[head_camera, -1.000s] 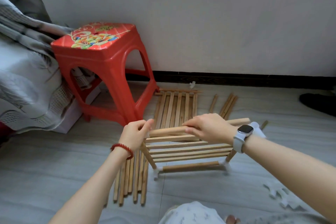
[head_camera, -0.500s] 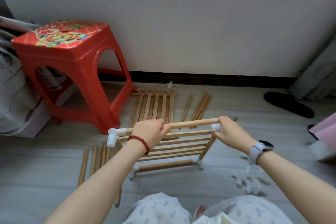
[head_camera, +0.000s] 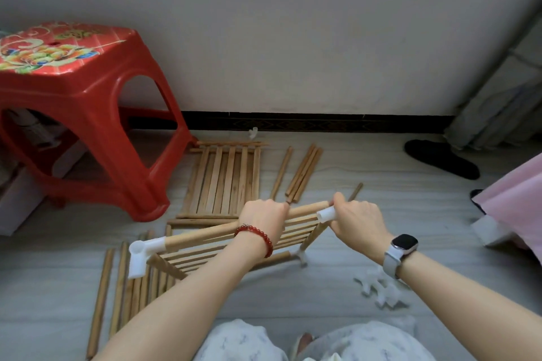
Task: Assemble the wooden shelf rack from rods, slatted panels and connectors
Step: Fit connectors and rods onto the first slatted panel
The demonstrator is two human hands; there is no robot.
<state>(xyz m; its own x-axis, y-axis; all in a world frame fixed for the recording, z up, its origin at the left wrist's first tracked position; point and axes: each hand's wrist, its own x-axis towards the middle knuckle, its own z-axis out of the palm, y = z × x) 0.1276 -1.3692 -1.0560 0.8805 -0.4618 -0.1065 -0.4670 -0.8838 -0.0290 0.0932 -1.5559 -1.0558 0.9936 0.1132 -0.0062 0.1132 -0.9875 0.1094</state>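
Your left hand (head_camera: 265,215) hid the top rod's (head_camera: 202,236) middle; at nine o'clock the frame cut off the red stool (head_camera: 88,114); the spare connectors (head_camera: 378,290) at five o'clock were blurred.

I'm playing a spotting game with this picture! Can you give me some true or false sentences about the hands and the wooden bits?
1. The left hand grips the top rod. True.
2. The right hand lies flat on the floor. False: it holds the white connector at the rod's end.
3. A spare slatted panel lies on the floor beside the red stool. True.
4. The stool is blue. False: it is red.
5. Loose white connectors lie on the floor near the right wrist. True.
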